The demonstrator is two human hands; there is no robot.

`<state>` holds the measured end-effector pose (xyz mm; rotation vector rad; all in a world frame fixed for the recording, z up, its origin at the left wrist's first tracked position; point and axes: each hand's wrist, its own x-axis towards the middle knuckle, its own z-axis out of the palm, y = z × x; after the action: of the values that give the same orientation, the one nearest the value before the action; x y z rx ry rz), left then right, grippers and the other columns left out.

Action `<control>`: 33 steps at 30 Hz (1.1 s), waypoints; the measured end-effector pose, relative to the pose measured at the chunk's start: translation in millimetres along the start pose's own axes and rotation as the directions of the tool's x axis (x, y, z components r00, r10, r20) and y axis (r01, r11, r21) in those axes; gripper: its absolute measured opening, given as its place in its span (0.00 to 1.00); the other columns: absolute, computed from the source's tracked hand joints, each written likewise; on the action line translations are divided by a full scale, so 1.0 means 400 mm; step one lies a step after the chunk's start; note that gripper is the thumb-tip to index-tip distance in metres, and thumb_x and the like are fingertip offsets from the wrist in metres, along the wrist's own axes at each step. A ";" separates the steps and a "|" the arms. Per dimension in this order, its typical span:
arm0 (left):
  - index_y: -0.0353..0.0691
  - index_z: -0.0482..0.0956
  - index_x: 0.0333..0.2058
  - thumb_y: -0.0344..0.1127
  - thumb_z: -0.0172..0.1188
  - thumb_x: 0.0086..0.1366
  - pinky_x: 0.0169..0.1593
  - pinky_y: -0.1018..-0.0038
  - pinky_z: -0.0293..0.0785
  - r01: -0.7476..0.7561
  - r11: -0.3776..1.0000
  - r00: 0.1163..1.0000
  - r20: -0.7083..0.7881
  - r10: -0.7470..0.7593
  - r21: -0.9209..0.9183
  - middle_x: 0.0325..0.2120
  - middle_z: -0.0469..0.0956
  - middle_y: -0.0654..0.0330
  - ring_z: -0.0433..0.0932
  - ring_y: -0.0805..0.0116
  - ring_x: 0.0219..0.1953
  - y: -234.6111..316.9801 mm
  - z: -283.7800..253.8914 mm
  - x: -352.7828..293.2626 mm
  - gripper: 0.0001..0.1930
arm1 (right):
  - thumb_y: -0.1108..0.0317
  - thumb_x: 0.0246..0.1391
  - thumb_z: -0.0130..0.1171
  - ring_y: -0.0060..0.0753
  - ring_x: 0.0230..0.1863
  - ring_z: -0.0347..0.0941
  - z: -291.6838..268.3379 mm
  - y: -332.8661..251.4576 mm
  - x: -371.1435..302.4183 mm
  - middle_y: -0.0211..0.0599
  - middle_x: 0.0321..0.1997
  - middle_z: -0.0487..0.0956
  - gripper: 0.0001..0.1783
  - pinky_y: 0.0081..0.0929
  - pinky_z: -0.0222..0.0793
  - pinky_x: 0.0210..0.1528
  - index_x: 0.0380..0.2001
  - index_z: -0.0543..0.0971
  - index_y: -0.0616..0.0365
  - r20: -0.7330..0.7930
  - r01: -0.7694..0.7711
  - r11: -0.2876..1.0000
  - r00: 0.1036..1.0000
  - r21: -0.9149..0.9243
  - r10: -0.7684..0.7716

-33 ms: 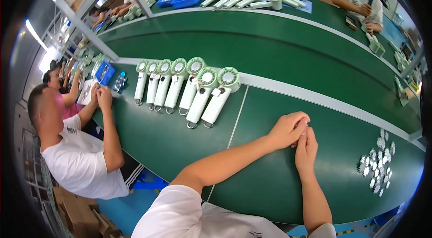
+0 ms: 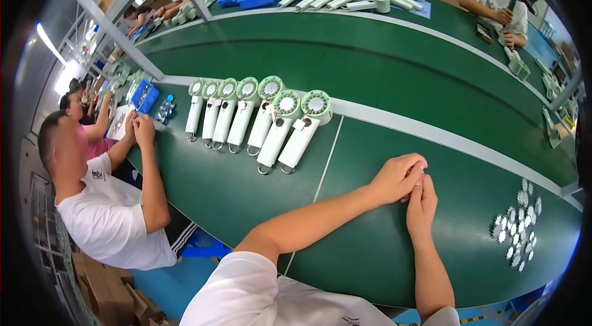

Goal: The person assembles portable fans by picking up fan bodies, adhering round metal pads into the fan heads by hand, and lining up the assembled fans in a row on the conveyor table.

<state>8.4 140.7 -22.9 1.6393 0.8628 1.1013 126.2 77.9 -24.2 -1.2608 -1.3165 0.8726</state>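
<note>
Over the green tabletop, my left hand (image 2: 398, 178) and my right hand (image 2: 422, 204) meet, fingers bent and pressed together. Anything pinched between them is hidden by the fingers. To the right lies a loose cluster of small white fan wheels (image 2: 518, 227) with toothed edges. Further left, several white handheld fans (image 2: 298, 145) with light green round heads lie side by side in a slanting row, metal loops at their near ends. Neither hand touches the fans or the wheels.
A grey rail (image 2: 431, 132) runs behind the table (image 2: 370, 258), with a green conveyor belt (image 2: 345, 55) beyond. On my left a co-worker (image 2: 117, 203) sits with both hands raised near a blue bin (image 2: 144, 97). Across the belt, other people work among more fans (image 2: 330, 1).
</note>
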 end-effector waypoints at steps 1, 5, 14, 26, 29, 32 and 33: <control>0.35 0.78 0.45 0.35 0.52 0.73 0.36 0.70 0.77 0.024 1.000 1.000 0.016 -0.024 0.001 0.31 0.81 0.54 0.80 0.66 0.30 0.002 -0.004 -0.002 0.10 | 0.70 0.74 0.42 0.16 0.25 0.67 0.004 0.002 -0.005 0.28 0.27 0.74 0.13 0.19 0.66 0.29 0.40 0.76 0.64 0.014 0.001 1.000 1.000 0.000 -0.001; 0.35 0.78 0.45 0.34 0.51 0.73 0.35 0.69 0.76 0.059 0.998 0.996 0.064 -0.059 -0.009 0.32 0.81 0.53 0.79 0.63 0.28 0.009 -0.002 0.000 0.10 | 0.70 0.73 0.42 0.15 0.26 0.67 0.002 0.002 -0.003 0.28 0.28 0.74 0.12 0.19 0.66 0.29 0.41 0.76 0.63 -0.001 -0.032 0.999 0.999 0.001 0.032; 0.34 0.80 0.45 0.33 0.54 0.74 0.44 0.76 0.78 0.054 0.995 0.997 0.045 -0.058 0.084 0.35 0.84 0.58 0.82 0.72 0.37 -0.014 -0.035 -0.002 0.10 | 0.69 0.67 0.56 0.28 0.36 0.79 -0.081 -0.034 0.031 0.36 0.38 0.81 0.10 0.27 0.77 0.40 0.47 0.79 0.60 0.263 -0.169 0.985 0.952 0.028 0.156; 0.37 0.80 0.42 0.27 0.62 0.66 0.35 0.78 0.74 -0.014 0.910 0.999 -0.026 0.028 0.414 0.31 0.80 0.60 0.77 0.75 0.31 0.010 0.054 0.003 0.06 | 0.57 0.56 0.62 0.54 0.48 0.81 -1.105 0.155 0.319 0.52 0.43 0.85 0.18 0.46 0.77 0.51 0.43 0.83 0.59 -0.409 -0.404 0.340 0.910 -0.849 0.058; 0.39 0.80 0.39 0.25 0.66 0.60 0.38 0.67 0.74 -0.360 0.651 0.929 0.189 0.320 0.668 0.34 0.78 0.55 0.77 0.56 0.34 0.047 0.076 0.008 0.09 | 0.56 0.55 0.64 0.59 0.50 0.80 -1.305 0.226 0.435 0.59 0.44 0.83 0.21 0.50 0.76 0.54 0.41 0.82 0.65 -0.499 -0.504 0.129 0.864 -0.854 0.075; 0.39 0.80 0.40 0.24 0.66 0.58 0.40 0.63 0.73 -0.269 0.650 0.962 0.171 0.211 0.711 0.35 0.77 0.54 0.75 0.52 0.37 0.059 0.070 -0.006 0.10 | 0.56 0.54 0.66 0.63 0.61 0.71 -1.319 0.267 0.567 0.63 0.61 0.73 0.29 0.48 0.71 0.62 0.53 0.75 0.64 -0.588 -0.582 0.159 0.809 -0.797 0.009; 0.39 0.80 0.40 0.24 0.66 0.58 0.40 0.63 0.73 -0.252 0.642 0.967 0.157 0.202 0.724 0.35 0.77 0.54 0.75 0.52 0.37 0.061 0.068 -0.010 0.10 | 0.55 0.54 0.66 0.63 0.65 0.68 -1.321 0.290 0.606 0.62 0.66 0.70 0.33 0.48 0.68 0.65 0.58 0.72 0.63 -0.581 -0.566 0.177 0.812 -0.805 -0.047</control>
<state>33.6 121.2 -4.8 2.5121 1.1810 0.8913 693.0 250.1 0.8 -2.6139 -1.1583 -0.3224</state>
